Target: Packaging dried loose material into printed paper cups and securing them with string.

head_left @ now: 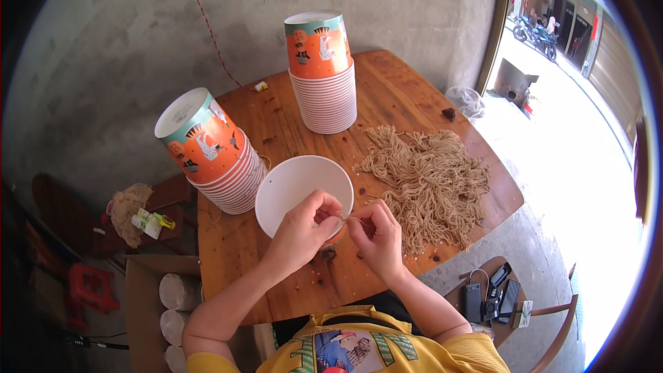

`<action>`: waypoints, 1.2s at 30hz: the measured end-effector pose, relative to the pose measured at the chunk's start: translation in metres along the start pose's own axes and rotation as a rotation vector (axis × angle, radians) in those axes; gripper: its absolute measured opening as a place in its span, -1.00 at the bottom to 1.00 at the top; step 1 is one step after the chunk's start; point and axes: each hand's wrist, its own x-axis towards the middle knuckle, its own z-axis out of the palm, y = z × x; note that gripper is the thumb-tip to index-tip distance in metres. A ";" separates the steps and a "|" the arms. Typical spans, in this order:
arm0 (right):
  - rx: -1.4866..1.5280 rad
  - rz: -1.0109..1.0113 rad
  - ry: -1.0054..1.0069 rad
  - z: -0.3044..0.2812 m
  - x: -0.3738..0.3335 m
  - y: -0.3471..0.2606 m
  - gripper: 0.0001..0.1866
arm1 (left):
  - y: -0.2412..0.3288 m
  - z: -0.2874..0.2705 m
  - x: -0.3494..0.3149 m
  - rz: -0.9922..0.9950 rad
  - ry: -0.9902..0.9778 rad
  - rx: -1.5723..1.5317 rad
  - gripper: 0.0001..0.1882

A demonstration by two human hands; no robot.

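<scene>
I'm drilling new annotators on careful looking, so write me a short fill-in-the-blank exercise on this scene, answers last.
1. The wooden table bears ____ stacks of upturned paper buckets.
2. The tan string pile lies to the ____ of the open paper bucket.
3. The hand farther from the tan string pile is the ____ one.
4. The plastic stool is ____ in colour.

Missing words: two; right; left; red

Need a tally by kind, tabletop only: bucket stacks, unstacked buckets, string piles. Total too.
Upside-down bucket stacks: 2
Unstacked white-lined bucket, mouth up: 1
Tan string pile: 1
Total: 4, each stack counted as one
</scene>
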 end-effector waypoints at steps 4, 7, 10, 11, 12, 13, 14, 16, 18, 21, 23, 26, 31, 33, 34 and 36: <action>-0.016 0.002 -0.007 -0.001 0.001 -0.002 -0.90 | 0.003 -0.007 -0.001 -0.084 -0.084 0.149 -0.83; -0.025 -0.020 -0.014 0.000 0.000 -0.003 -0.91 | 0.005 -0.006 -0.003 -0.120 -0.091 0.070 -0.84; -0.091 -0.125 -0.006 0.001 0.000 0.000 -0.90 | 0.006 -0.004 0.000 -0.143 -0.095 0.003 -0.86; -0.092 -0.125 -0.007 0.001 0.000 0.002 -0.90 | 0.006 -0.004 0.000 -0.143 -0.095 0.002 -0.86; -0.123 -0.173 -0.006 0.002 0.000 0.004 -0.89 | 0.004 -0.004 0.001 -0.136 -0.094 -0.003 -0.87; -0.153 -0.221 -0.005 0.002 0.001 0.005 -0.88 | 0.004 -0.003 0.001 -0.130 -0.093 -0.008 -0.88; -0.154 -0.221 -0.005 0.001 0.001 0.005 -0.88 | 0.004 -0.003 0.001 -0.129 -0.093 -0.008 -0.88; -0.188 -0.249 -0.017 0.001 0.001 0.005 -0.87 | 0.006 -0.002 0.000 -0.050 -0.037 0.069 -0.91; -0.172 -0.242 -0.013 0.001 0.001 0.005 -0.87 | 0.005 0.000 -0.001 -0.041 -0.022 0.056 -0.92; -0.131 -0.195 -0.005 0.002 0.001 0.003 -0.87 | 0.001 0.004 0.000 0.023 0.016 0.030 -0.91; -0.104 -0.156 -0.004 0.003 0.001 -0.001 -0.88 | 0.001 0.004 0.000 0.078 0.038 0.018 -0.89; -0.063 -0.050 -0.017 0.001 0.003 -0.004 -0.89 | 0.003 0.005 0.000 0.082 0.043 0.016 -0.79; 0.076 0.129 -0.063 0.000 0.006 -0.002 -0.90 | 0.006 0.002 0.000 0.026 -0.012 -0.028 -0.60; 0.188 0.234 -0.081 0.000 0.004 0.003 -0.89 | 0.006 0.002 0.001 0.033 -0.017 -0.028 -0.60; 0.301 0.339 -0.098 0.000 0.003 0.005 -0.88 | 0.006 0.002 0.001 0.040 -0.022 -0.028 -0.60; 0.329 0.350 -0.090 0.001 0.003 0.007 -0.87 | 0.006 0.002 0.003 0.047 -0.029 -0.023 -0.60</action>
